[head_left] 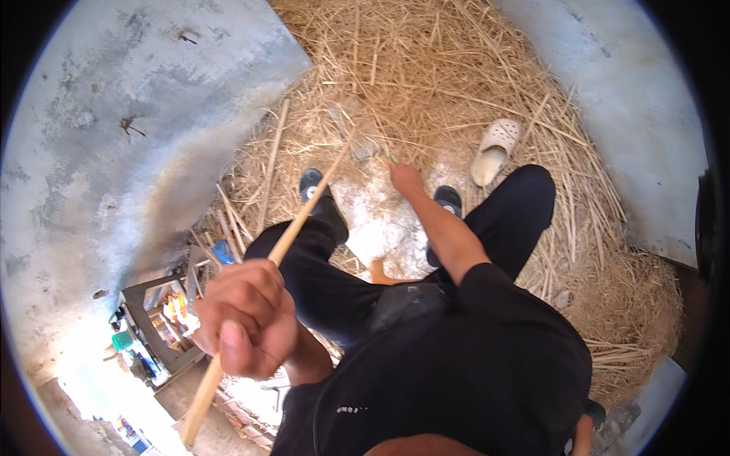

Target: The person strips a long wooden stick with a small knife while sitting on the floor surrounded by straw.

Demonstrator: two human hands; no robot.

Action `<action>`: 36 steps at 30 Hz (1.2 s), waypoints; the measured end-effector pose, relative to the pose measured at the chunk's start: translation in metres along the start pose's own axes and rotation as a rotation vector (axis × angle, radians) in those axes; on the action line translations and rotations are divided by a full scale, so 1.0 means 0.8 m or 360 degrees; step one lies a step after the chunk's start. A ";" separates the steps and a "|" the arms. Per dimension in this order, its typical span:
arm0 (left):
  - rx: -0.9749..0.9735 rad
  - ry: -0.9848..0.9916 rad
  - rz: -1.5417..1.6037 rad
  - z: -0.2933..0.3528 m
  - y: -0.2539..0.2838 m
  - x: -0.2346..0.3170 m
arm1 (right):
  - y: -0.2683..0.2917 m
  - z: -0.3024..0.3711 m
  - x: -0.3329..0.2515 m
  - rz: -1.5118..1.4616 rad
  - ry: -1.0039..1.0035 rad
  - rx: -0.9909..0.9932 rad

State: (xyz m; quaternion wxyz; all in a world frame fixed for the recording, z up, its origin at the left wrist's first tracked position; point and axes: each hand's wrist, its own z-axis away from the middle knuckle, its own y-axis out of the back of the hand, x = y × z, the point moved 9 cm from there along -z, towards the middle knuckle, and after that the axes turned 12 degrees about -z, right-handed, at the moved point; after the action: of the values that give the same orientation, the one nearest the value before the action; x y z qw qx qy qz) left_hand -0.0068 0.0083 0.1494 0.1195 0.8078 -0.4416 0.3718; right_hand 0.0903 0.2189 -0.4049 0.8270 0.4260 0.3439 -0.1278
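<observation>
My left hand [247,315] is raised close in front of me, its fingers wrapped round a long pale bamboo strip [312,199]. The strip slants from the lower left up toward the straw, its lower end sticking out below my fist. Farther away, my right arm stretches out between my knees. The right hand [407,180] is closed low over the ground, with a small green tip showing at its fingers. What that green thing belongs to is too small to make out. A greyish object [365,147] lies just beyond this hand.
Loose straw and split strips [426,61] cover the ground ahead and to the right. A beige clog [496,150] lies by my right knee. Weathered walls [144,99] stand on both sides. Cluttered shelving [163,315] is at the lower left.
</observation>
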 end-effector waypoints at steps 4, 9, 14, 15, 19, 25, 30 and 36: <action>0.0112 0.0018 -0.0025 -0.006 0.021 -0.006 | 0.037 0.062 -0.069 -0.0197 0.0026 0.0187; 0.0149 0.0027 -0.0022 -0.021 0.031 -0.011 | 0.070 0.111 -0.169 -0.0744 0.0630 0.0266; 0.0058 -0.0025 -0.0137 -0.016 0.014 -0.005 | 0.057 0.029 -0.168 -0.0441 0.0423 0.0207; 0.0043 -0.0022 -0.0138 -0.015 0.010 -0.005 | 0.051 0.006 -0.151 -0.0321 0.0354 0.0235; 0.0065 -0.0017 -0.0159 -0.016 0.015 -0.007 | 0.043 -0.017 -0.138 -0.0268 0.0187 0.0098; 0.0000 -0.0001 -0.0163 -0.017 0.002 -0.005 | 0.049 -0.018 -0.121 -0.0222 0.0141 0.0140; 0.0105 0.0083 0.0034 -0.025 0.022 -0.014 | 0.010 -0.021 -0.107 -0.0418 0.0078 0.0017; -0.0092 -0.0009 0.0044 -0.026 0.009 -0.007 | -0.030 -0.028 -0.086 -0.2201 -0.0832 -0.0973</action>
State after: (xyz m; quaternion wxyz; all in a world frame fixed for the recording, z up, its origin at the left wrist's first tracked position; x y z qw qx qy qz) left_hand -0.0247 0.0187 0.1588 0.1364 0.7988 -0.4637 0.3581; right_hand 0.0172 0.2164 -0.3820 0.6942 -0.1732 0.3451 -0.6074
